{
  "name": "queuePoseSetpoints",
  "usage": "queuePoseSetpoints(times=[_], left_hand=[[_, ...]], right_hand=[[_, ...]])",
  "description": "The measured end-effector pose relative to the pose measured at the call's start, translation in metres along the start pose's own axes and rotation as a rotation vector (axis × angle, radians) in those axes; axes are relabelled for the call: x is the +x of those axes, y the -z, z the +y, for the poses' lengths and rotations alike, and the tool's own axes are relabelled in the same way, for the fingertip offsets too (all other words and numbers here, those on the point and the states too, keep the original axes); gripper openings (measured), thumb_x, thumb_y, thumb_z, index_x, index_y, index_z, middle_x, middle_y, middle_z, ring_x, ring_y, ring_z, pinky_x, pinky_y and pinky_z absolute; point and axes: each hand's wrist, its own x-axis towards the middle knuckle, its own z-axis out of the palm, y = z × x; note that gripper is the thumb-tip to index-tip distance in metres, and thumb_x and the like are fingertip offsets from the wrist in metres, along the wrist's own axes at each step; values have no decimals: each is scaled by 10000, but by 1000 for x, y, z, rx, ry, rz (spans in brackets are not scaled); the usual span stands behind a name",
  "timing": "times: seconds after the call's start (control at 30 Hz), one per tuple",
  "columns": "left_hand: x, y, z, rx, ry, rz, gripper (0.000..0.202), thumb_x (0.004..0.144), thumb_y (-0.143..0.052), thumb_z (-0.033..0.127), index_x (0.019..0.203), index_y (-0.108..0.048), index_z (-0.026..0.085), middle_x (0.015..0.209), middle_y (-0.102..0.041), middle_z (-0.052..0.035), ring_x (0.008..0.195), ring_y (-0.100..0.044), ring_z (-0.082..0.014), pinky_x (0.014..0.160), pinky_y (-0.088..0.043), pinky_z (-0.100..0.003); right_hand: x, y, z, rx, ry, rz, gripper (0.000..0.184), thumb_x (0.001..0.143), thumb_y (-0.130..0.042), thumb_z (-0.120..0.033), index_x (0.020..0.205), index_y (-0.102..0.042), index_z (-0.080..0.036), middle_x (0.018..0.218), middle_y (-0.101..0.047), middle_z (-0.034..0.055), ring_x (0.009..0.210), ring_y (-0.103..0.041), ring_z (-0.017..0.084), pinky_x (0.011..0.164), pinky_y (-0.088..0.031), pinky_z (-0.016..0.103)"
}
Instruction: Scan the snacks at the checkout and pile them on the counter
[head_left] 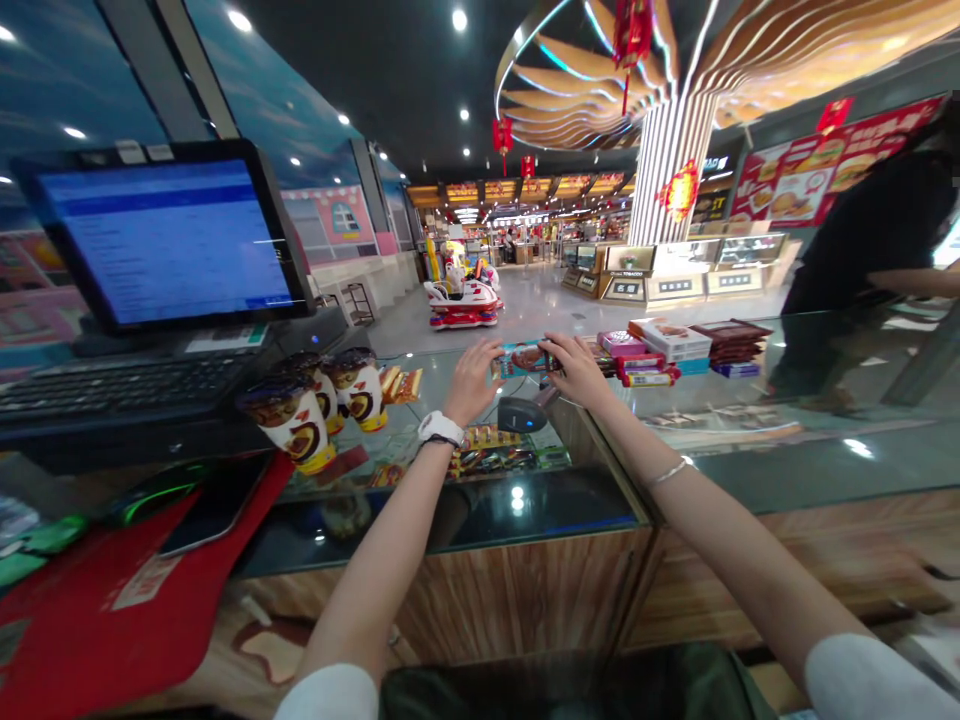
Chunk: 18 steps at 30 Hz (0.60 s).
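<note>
Over the glass counter, both my hands are closed on the two ends of a light-blue snack pack (523,359) with a brown picture on it. My left hand (472,380) grips its left end, and my right hand (576,370) grips the right. Just below the pack lies a dark barcode scanner (523,414). To the right of my right hand are red and purple snack packs (646,372), a pink box (622,343), a white and blue box (670,340) and a pile of brown packets (727,343).
At left stand a monitor (172,240), a keyboard (112,385), several printed cups (300,425) and small yellow snack packets (401,384). A phone (214,505) lies on a red mat (180,620). A person in dark clothes (862,220) is beyond the counter at right.
</note>
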Motion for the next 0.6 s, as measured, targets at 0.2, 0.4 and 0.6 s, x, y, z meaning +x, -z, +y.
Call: queuePoseSetpoints(times=[0.2,0.4,0.6], left_hand=[[-15,-7,2,79,11,58,481,880,-579,142,1352,-524,218,1536,-467,-98,1457,-383,-253,1189,-372,-477],[-14,-6,6,117,43,93,389,945,-505,193,1320,-579,266,1467,-556,-66,1374,-484,-230,1154,-397,-455],[-15,-2,7,164,56,89,393,974,-482,246,1352,-579,289,1457,-572,-48,1375,-485,-230,1148,-379,-446]], right_hand=[[2,2,-2,19,-33,-15,567,834,-556,-154,1393,-509,-240,1501,-483,123,1400,-437,288,1192,-250,593],[3,-1,-5,66,8,-30,571,862,-540,-176,1424,-489,-263,1549,-424,118,1436,-387,288,1196,-230,605],[1,-2,-12,105,2,-10,487,916,-512,-272,1402,-506,-240,1527,-460,127,1443,-383,295,1190,-240,612]])
